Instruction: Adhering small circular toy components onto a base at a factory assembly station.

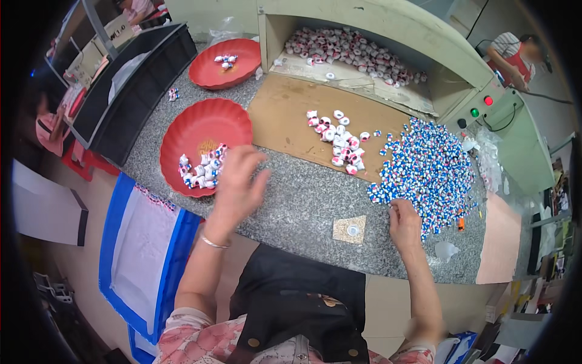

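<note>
My left hand (239, 182) is beside the right rim of a red scalloped bowl (206, 115), its fingers apart and nothing visible in them. Inside that bowl lie several small white figure-like pieces (203, 173) with pink and blue parts. My right hand (405, 223) touches the near left edge of a large heap of tiny blue, white and pink parts (430, 170). Its fingers are curled together, and whatever they pinch is hidden. Between the hands, a small speckled pad with a round clear disc (350, 230) lies on the grey speckled worktop (291, 206).
White-and-pink round pieces (342, 142) lie on a brown cardboard sheet (279, 112), below a box opening heaped with more (351, 51). A second red bowl (224, 64) stands behind the first. A black crate (139, 85) and a blue-rimmed bin (139, 255) are at left. Other people sit farther off.
</note>
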Demonstrator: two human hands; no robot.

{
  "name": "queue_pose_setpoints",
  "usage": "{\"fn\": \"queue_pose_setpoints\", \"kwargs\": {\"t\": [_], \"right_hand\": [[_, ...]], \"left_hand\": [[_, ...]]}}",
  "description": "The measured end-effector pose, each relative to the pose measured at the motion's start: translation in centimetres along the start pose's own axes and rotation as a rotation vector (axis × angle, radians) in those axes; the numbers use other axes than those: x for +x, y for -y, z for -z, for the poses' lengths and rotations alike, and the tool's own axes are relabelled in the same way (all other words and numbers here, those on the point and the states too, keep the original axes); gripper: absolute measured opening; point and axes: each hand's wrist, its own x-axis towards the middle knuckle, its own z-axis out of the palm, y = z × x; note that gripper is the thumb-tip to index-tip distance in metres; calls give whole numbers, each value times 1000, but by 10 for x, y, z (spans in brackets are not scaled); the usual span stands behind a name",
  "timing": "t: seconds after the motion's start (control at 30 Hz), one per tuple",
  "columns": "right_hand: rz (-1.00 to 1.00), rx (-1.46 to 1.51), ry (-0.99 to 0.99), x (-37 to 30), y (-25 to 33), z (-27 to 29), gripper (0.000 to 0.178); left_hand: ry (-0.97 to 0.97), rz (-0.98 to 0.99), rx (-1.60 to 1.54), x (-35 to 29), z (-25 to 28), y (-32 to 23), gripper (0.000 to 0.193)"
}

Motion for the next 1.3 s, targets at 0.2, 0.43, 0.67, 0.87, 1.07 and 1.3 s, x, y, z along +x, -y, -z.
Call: {"fn": "queue_pose_setpoints", "kwargs": {"t": [0.2, 0.43, 0.67, 0.87, 1.07, 1.3], "right_hand": [[-57, 26, -79, -9, -8, 7, 13], [9, -162, 31, -16, -4, 8, 16], [-275, 465, 82, -32, 0, 18, 15], [20, 38, 62, -37, 21, 13, 12], [79, -81, 158, -29, 26, 28, 13], [133, 112, 170, -20, 75, 25, 15]], "left_hand": [[279, -49, -208, 33, -112, -30, 28], [321, -67, -233, 36, -140, -19, 25], [547, 646, -1188, -4, -81, -20, 30], [625, 786, -1532, -58, -57, -43, 32], [555, 803, -1557, -71, -51, -54, 33], [568, 801, -1427, -76, -54, -52, 35]]}}
